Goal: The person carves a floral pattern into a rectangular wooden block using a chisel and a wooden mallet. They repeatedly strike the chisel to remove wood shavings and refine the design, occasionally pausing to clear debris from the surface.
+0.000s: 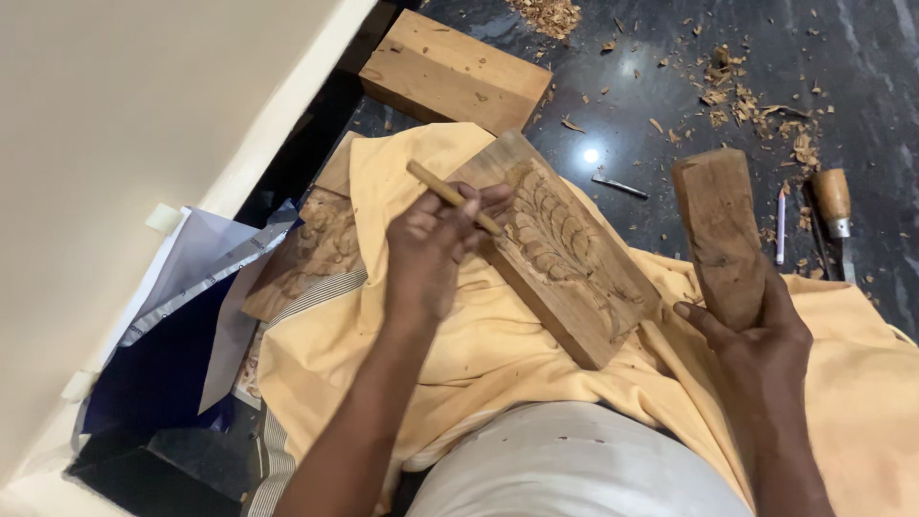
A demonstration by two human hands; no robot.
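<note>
Left grip (436, 239) clamped on the chisel (450, 196), edge set on the carved wooden panel (565, 254) just beside the fingers, resting on yellow cloth (479, 354). Right grip (751, 321) closed around the wooden mallet block (720, 225), raised apart. Best kept: chisel angled low, taps light, panel steadied against the lap.

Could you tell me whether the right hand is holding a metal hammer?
No, the right hand grips a wooden block, raised beside the carved panel.
</note>
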